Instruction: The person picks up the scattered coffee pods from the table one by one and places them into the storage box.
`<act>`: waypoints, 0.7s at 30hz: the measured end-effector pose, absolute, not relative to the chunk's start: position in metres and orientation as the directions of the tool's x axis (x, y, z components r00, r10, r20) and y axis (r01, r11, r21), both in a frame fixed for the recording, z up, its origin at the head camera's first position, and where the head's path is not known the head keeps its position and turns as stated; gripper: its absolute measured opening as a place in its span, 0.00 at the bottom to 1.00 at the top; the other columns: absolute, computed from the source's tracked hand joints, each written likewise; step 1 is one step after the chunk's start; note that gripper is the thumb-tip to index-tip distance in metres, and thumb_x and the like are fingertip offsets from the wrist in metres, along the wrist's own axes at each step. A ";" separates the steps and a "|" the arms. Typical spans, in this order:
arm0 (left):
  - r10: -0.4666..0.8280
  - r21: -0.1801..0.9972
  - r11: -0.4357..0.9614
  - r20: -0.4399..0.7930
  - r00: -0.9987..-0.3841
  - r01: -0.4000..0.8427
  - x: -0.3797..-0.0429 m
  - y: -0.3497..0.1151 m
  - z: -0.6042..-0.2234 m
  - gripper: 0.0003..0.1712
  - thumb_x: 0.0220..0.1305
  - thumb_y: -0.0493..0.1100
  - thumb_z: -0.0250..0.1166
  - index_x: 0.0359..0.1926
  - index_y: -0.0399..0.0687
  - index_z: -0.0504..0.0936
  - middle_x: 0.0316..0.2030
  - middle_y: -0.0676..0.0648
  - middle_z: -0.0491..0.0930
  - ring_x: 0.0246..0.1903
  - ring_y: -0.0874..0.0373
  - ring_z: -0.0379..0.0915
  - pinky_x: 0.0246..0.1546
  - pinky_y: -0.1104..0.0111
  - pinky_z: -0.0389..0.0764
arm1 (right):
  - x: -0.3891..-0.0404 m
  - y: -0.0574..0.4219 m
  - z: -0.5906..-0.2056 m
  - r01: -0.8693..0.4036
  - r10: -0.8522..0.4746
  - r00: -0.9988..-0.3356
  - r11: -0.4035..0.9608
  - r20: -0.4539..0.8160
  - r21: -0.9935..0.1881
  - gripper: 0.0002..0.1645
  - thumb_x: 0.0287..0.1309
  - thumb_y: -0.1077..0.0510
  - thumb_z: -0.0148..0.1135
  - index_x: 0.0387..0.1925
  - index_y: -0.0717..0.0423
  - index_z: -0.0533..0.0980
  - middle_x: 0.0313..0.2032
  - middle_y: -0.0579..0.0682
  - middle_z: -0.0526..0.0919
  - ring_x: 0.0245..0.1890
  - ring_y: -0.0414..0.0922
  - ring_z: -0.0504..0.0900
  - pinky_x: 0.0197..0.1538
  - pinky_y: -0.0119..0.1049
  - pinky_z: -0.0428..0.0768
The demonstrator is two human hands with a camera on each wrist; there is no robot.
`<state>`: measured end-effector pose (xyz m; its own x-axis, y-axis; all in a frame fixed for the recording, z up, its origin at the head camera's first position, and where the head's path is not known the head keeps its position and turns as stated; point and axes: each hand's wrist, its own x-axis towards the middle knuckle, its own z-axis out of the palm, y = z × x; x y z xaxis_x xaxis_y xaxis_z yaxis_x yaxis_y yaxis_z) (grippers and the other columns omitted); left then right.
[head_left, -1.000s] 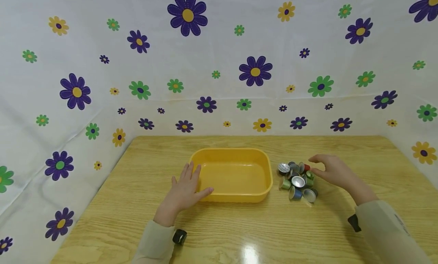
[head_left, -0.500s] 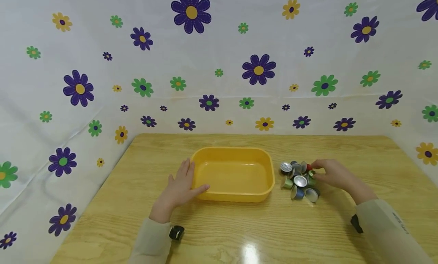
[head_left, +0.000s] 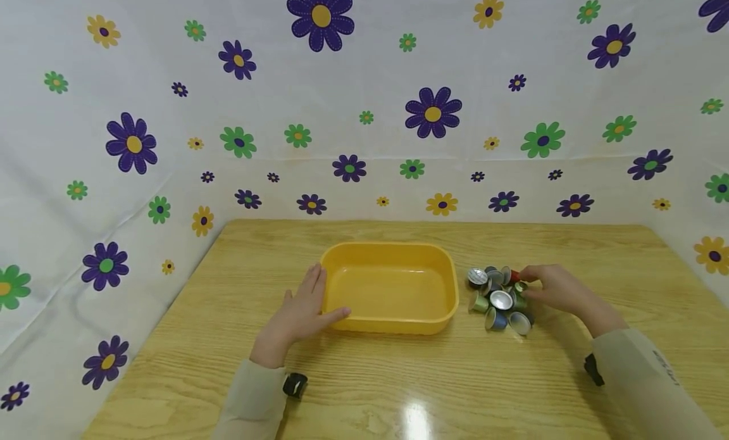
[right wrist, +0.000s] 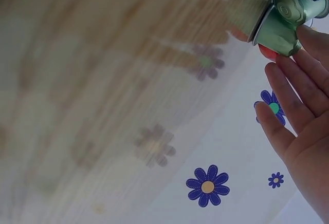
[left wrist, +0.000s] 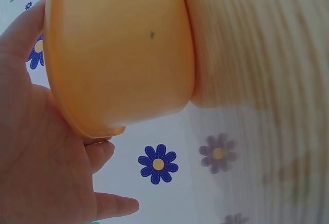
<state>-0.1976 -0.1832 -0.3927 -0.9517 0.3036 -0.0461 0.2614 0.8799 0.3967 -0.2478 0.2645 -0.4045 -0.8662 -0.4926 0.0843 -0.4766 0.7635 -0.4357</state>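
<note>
My left hand (head_left: 299,316) rests at the left end of a yellow plastic tub (head_left: 393,329), its fingers straight along the rim and its thumb over the front left corner. In the left wrist view the tub's outer wall (left wrist: 123,49) fills the middle. My right hand (head_left: 560,291) is at the right side of a pile of coffee capsules (head_left: 501,300). Its thumb and fingertips pinch a green capsule (right wrist: 277,34), with a red capsule (head_left: 515,276) right by the index finger. The other fingers are extended in the right wrist view.
The tub's inside floor (head_left: 393,294) is bare yellow plastic. Silver, blue and dark capsules lie jumbled on the wooden table (head_left: 364,383). A white cloth (head_left: 376,66) with flowers stands behind the table and along its sides.
My right hand has moved in to the green capsule at the pile's right side. My left hand has shifted outward from the tub's inside to its left rim. The view has tilted slightly.
</note>
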 end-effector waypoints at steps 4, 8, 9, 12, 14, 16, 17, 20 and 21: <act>0.302 0.399 0.880 -0.049 -0.952 0.259 -0.197 -0.183 -0.393 0.57 0.55 0.69 0.50 0.66 0.32 0.38 0.67 0.37 0.35 0.65 0.48 0.29 0.53 0.38 0.41 | -0.248 0.263 -0.404 -0.456 -0.481 -0.875 0.790 0.047 -0.409 0.16 0.48 0.64 0.62 0.39 0.69 0.75 0.37 0.62 0.79 0.39 0.59 0.76 0.42 0.52 0.72; 0.304 0.393 0.881 -0.045 -0.952 0.263 -0.198 -0.184 -0.395 0.57 0.54 0.70 0.49 0.66 0.33 0.37 0.67 0.37 0.35 0.65 0.48 0.28 0.53 0.38 0.41 | -0.252 0.264 -0.408 -0.449 -0.480 -0.877 0.794 0.031 -0.409 0.15 0.48 0.64 0.62 0.39 0.69 0.75 0.37 0.61 0.79 0.40 0.58 0.76 0.43 0.52 0.72; 0.304 0.391 0.882 -0.044 -0.952 0.264 -0.198 -0.184 -0.395 0.57 0.54 0.70 0.49 0.66 0.33 0.37 0.67 0.37 0.34 0.65 0.48 0.28 0.53 0.38 0.41 | -0.252 0.264 -0.408 -0.448 -0.480 -0.877 0.793 0.028 -0.413 0.15 0.48 0.64 0.62 0.39 0.68 0.75 0.37 0.61 0.79 0.39 0.57 0.76 0.43 0.52 0.72; 0.305 0.389 0.882 -0.042 -0.952 0.265 -0.199 -0.184 -0.397 0.57 0.54 0.70 0.49 0.66 0.33 0.37 0.67 0.37 0.34 0.65 0.48 0.28 0.53 0.38 0.41 | -0.253 0.264 -0.408 -0.442 -0.480 -0.877 0.790 0.019 -0.425 0.15 0.48 0.64 0.62 0.39 0.68 0.75 0.36 0.60 0.80 0.39 0.57 0.77 0.43 0.52 0.72; 0.305 0.389 0.882 -0.042 -0.951 0.266 -0.199 -0.184 -0.397 0.57 0.54 0.70 0.48 0.66 0.33 0.37 0.67 0.37 0.34 0.65 0.48 0.28 0.53 0.38 0.41 | -0.253 0.263 -0.407 -0.441 -0.482 -0.876 0.790 0.013 -0.425 0.16 0.48 0.63 0.62 0.39 0.68 0.75 0.36 0.60 0.80 0.39 0.57 0.77 0.43 0.52 0.72; 0.306 0.388 0.882 -0.043 -0.951 0.266 -0.199 -0.184 -0.397 0.57 0.54 0.70 0.48 0.66 0.33 0.37 0.67 0.37 0.34 0.65 0.48 0.28 0.53 0.38 0.42 | -0.253 0.263 -0.407 -0.440 -0.483 -0.875 0.791 0.007 -0.425 0.15 0.48 0.64 0.62 0.39 0.68 0.75 0.36 0.60 0.80 0.39 0.57 0.77 0.43 0.52 0.72; 0.307 0.387 0.883 -0.042 -0.951 0.268 -0.199 -0.184 -0.397 0.57 0.54 0.70 0.48 0.66 0.33 0.37 0.67 0.37 0.34 0.65 0.48 0.28 0.53 0.38 0.42 | -0.253 0.262 -0.407 -0.441 -0.485 -0.875 0.791 0.006 -0.425 0.15 0.48 0.64 0.62 0.39 0.69 0.75 0.36 0.61 0.80 0.39 0.57 0.77 0.43 0.52 0.72; 0.308 0.394 0.880 -0.047 -0.950 0.266 -0.199 -0.184 -0.396 0.57 0.54 0.70 0.49 0.66 0.33 0.37 0.67 0.37 0.34 0.65 0.48 0.28 0.53 0.38 0.42 | -0.253 0.262 -0.407 -0.450 -0.494 -0.869 0.786 0.007 -0.424 0.15 0.47 0.64 0.62 0.38 0.69 0.75 0.36 0.61 0.80 0.38 0.57 0.77 0.43 0.52 0.72; 0.309 0.394 0.880 -0.049 -0.950 0.265 -0.198 -0.184 -0.396 0.57 0.55 0.70 0.48 0.66 0.33 0.37 0.67 0.38 0.34 0.65 0.48 0.28 0.53 0.38 0.41 | -0.253 0.262 -0.407 -0.452 -0.496 -0.868 0.785 0.008 -0.423 0.14 0.48 0.65 0.62 0.38 0.69 0.75 0.35 0.60 0.80 0.38 0.57 0.77 0.43 0.52 0.72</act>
